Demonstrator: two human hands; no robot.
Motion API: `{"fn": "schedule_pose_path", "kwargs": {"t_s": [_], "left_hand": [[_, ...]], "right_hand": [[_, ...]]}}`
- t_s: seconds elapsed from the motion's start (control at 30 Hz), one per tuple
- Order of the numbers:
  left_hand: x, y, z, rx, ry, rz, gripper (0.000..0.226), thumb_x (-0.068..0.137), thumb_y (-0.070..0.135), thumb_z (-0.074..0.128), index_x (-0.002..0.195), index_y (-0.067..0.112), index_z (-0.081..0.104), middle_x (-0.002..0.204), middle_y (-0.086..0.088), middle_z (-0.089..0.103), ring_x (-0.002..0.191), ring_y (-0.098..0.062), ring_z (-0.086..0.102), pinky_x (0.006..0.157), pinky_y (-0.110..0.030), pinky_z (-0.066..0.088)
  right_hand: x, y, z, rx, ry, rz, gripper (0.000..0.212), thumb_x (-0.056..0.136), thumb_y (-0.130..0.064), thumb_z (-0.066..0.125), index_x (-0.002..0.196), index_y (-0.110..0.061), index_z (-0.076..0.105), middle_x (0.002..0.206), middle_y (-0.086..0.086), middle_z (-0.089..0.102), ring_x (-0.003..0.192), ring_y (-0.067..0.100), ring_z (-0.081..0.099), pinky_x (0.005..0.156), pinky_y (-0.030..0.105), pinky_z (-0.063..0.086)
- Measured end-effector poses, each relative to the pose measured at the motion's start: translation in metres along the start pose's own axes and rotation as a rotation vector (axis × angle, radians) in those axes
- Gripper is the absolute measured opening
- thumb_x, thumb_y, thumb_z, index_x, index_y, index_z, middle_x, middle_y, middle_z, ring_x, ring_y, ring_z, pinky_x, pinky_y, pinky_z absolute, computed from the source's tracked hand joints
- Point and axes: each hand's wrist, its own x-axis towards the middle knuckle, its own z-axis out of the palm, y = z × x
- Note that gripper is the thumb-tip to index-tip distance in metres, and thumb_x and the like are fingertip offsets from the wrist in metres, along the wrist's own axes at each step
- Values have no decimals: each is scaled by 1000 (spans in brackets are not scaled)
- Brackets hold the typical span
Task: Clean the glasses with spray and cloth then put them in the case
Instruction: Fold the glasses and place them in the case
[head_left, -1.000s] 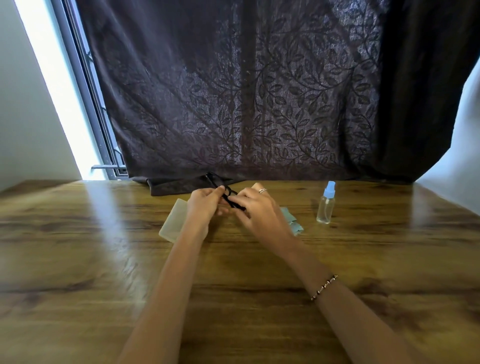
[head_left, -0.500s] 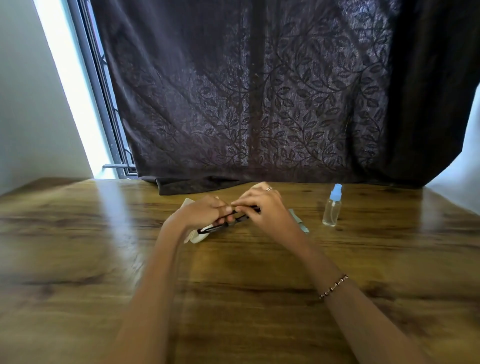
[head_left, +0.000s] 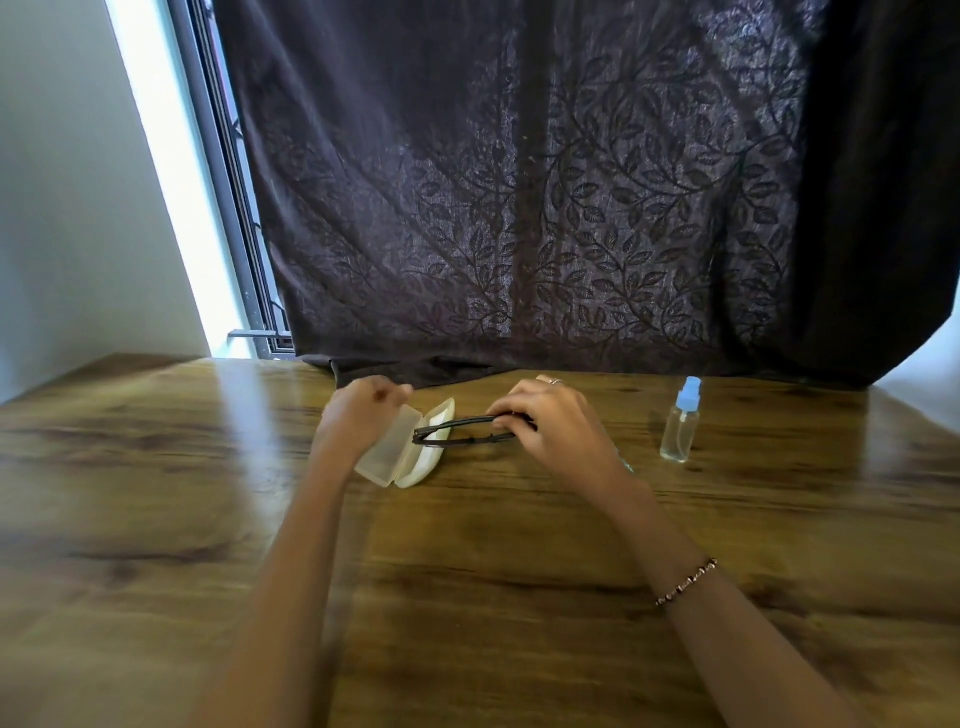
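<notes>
Table (head_left: 493, 571) runs wide toward six o'clock; curtain (head_left: 519, 208) bounds twelve. My right hand (head_left: 553, 434) pinches the folded glasses (head_left: 457, 423), reaching nine o'clock over the open case (head_left: 388, 451); left hand (head_left: 363, 415) curls at its lid, grip unclear.

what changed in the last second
The left hand let go of the glasses and moved left to the open case; whether it grips the lid is unclear. The right hand alone now holds the folded glasses, their end over the case. The spray bottle stayed put.
</notes>
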Motion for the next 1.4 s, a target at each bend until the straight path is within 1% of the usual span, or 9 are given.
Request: {"fn": "schedule_pose_path", "kwargs": {"t_s": [0.07,0.2,0.3,0.43,0.7,0.83,0.93,1.2,1.4], "left_hand": [[9,-20,3,171,58,-118,38,93,42,52,110,11,65,111,-10,63,105,-28,54,93,-40,45],[9,-42,12,314,-107,-355,57,82,51,64,119,8,60,117,-12,60,103,-28,58,90,-39,51],[4,-44,16,349,-120,-364,48,83,42,66,117,8,60,108,-10,62,93,-24,60,76,-32,51],[7,-38,17,287,-90,-404,41,83,29,68,117,9,60,105,-10,60,91,-24,59,71,-32,50],[7,-36,21,79,87,-177,25,89,31,64,109,17,71,107,-9,68,90,-28,62,81,-40,55],[-2,-17,20,-1,144,-9,25,86,35,67,101,17,75,97,-4,72,80,-16,58,71,-29,44],[-11,0,20,-80,74,101,19,85,29,69,98,17,75,90,2,70,83,-10,57,73,-24,38],[-20,18,29,-125,-70,258,19,83,20,71,100,14,75,105,-1,72,98,-10,61,91,-22,42],[-20,18,31,-122,-74,266,19,82,21,71,100,17,75,103,3,72,92,-3,56,81,-14,36]], "right_hand": [[0,1,0,6,11,25,15,89,-21,66,101,-20,75,96,-6,69,91,15,60,80,34,49],[0,3,1,-3,17,69,14,89,-22,66,101,-20,74,99,-6,69,93,15,60,83,33,49],[0,5,2,-9,8,94,15,89,-22,66,101,-20,74,100,-6,70,94,13,60,82,30,48],[-1,6,0,-20,-2,118,15,90,-23,65,102,-21,74,100,-7,70,95,10,58,81,24,45],[-2,7,-1,-39,-16,127,16,90,-23,65,103,-22,74,100,-8,69,95,10,58,83,28,49],[-1,9,-1,-32,-16,127,15,90,-21,65,101,-23,75,98,-8,69,94,11,58,82,31,49],[-2,7,-2,-28,-48,135,15,90,-21,65,101,-23,75,98,-8,69,94,12,58,82,32,49],[-2,4,-1,47,-278,205,16,89,-18,66,101,-24,75,93,-12,73,83,1,61,82,28,52],[-4,10,9,149,-326,254,26,88,-7,61,83,-32,64,68,-19,66,88,5,59,71,30,47]]}}
